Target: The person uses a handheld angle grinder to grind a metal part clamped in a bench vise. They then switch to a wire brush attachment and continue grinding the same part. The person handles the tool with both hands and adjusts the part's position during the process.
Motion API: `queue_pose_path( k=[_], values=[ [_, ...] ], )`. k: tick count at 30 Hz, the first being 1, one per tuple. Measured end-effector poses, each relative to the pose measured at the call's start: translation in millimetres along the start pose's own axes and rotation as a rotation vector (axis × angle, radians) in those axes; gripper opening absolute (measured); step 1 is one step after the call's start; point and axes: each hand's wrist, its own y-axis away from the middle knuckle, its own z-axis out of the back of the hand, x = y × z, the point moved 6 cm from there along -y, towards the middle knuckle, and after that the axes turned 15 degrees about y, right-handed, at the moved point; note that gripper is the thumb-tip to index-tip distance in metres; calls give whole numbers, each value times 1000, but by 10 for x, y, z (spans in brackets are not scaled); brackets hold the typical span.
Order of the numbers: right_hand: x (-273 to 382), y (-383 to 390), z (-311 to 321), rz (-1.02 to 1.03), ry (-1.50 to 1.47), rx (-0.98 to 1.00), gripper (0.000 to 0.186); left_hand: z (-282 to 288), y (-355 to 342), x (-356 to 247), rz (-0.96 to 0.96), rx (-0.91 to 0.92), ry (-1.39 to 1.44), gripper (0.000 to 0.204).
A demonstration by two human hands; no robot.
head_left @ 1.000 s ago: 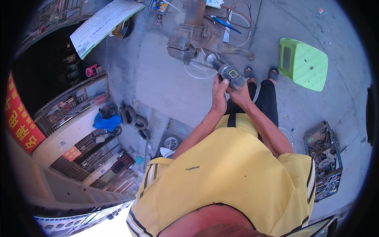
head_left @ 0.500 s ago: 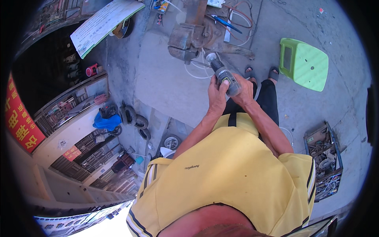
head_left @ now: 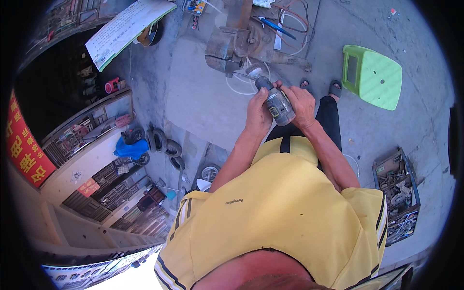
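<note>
A grey and black cordless drill (head_left: 278, 104) is held between both hands in front of my waist, its front end tilted up and to the left. My left hand (head_left: 258, 115) is closed along its left side, thumb up near the front end. My right hand (head_left: 300, 105) wraps its right side, with fingertips over the top; the drill's grip is hidden. A whitish round piece (head_left: 253, 71) shows just beyond the drill's front; I cannot tell whether it is attached. Past it stands a rusty bench vise (head_left: 223, 50), with a thin rod pointing from it toward the drill.
A green plastic stool (head_left: 382, 79) stands to the right, above a metal crate (head_left: 396, 191) of loose parts. Hoses and a blue pen-shaped tool (head_left: 278, 29) lie beyond the vise. Tyres (head_left: 166, 145) lie at the left, and a white board (head_left: 128, 31) is at the upper left.
The drill has come back slightly toward me and turned in my hands, showing a different side. My left thumb has moved from the drill's rear toward its front.
</note>
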Motion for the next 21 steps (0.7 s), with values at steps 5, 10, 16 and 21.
queue_pose_path(
  k=[5, 10, 16, 21],
  values=[
    [2, -50, 57, 90, 83, 19, 42, -49, 32, 2, 45, -172, 32, 48],
    [35, -101, 137, 191, 141, -5, 40, 59, 143, -86, -36, -364, -335, 56],
    [41, -78, 120, 187, 105, 27, 36, 127, 160, -136, -116, -407, -437, 44],
    [46, -67, 111, 175, 74, 36, 34, 100, 195, -129, -138, -400, -374, 34]
  ],
)
